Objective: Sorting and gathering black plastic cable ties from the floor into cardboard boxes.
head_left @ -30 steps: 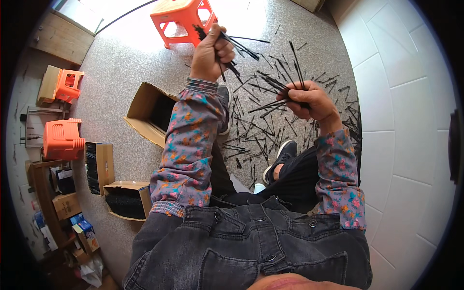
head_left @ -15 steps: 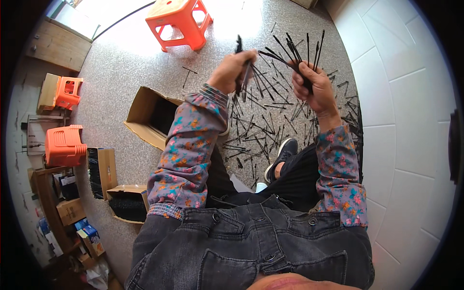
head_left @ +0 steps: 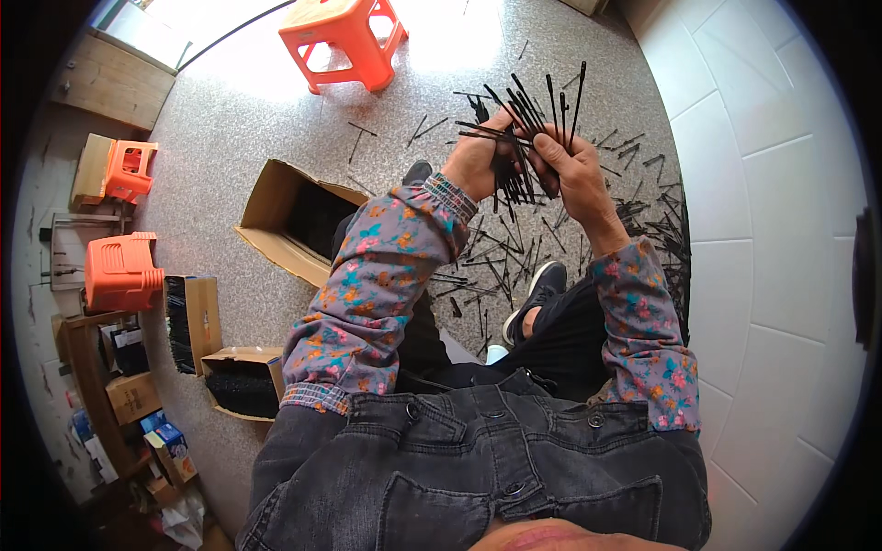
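Note:
My left hand [head_left: 475,165] is closed round a dense bundle of thin black rods [head_left: 511,176], whose ends stick out below the fingers. Close beside it on the right, my right hand [head_left: 577,174] pinches a looser fan of the same rods [head_left: 577,103], most pointing up and away. Several rods from this fan cross over the left hand's bundle, so the two bunches overlap. The exact kind of rod is too small to tell. Many loose black rods [head_left: 503,268] lie scattered over the floor under and beyond both hands.
An open cardboard box [head_left: 283,257] lies by my left forearm. Two smaller cartons [head_left: 208,317] with black contents stand farther left. Orange stools stand at the far side [head_left: 342,35] and left [head_left: 123,274]. A white tiled wall [head_left: 790,211] rises at right; my shoe [head_left: 544,298] is among the rods.
The hands have come together: my left hand has moved right with its bundle, and my right hand has shifted slightly left. The two bunches of rods, apart before, now overlap.

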Available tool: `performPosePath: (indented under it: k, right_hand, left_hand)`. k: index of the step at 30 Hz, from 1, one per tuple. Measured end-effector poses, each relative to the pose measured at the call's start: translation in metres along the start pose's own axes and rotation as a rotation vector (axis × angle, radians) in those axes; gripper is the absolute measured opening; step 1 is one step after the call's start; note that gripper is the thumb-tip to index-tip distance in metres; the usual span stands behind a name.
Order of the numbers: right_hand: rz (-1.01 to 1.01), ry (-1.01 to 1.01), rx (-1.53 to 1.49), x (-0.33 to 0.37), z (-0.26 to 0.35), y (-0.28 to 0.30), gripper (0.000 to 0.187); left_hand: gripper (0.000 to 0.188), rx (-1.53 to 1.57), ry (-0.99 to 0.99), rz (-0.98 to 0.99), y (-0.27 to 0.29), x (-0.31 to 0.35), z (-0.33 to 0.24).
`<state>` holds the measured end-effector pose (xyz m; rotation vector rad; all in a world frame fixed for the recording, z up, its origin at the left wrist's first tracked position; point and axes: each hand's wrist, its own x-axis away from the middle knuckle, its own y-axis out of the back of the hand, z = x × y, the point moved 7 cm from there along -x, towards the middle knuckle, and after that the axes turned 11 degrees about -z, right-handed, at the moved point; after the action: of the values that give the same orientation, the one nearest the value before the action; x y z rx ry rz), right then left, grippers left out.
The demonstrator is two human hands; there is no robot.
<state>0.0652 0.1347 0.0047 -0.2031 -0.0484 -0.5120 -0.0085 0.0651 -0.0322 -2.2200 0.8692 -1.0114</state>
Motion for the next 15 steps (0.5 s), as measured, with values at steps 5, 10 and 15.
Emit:
performPosePath:
  k: [5,10,15]
  right_hand:
    - [0.008,0.011,0.01,0.0,0.0,0.0,0.019]
    - [0.021,0.006,-0.055,0.001,-0.006,-0.007,0.02]
    - [0.052,-0.031,-0.031,0.006,-0.001,-0.011,0.021]
  left_hand:
    - [0.022,0.05,0.013,-0.05,0.007,0.001,0.003]
    - [0.025,0.006,-0.003,0.052,0.0,0.005,0.002]
    - [0.031,-0.012,0.003,0.008,0.001,-0.001,0.012]
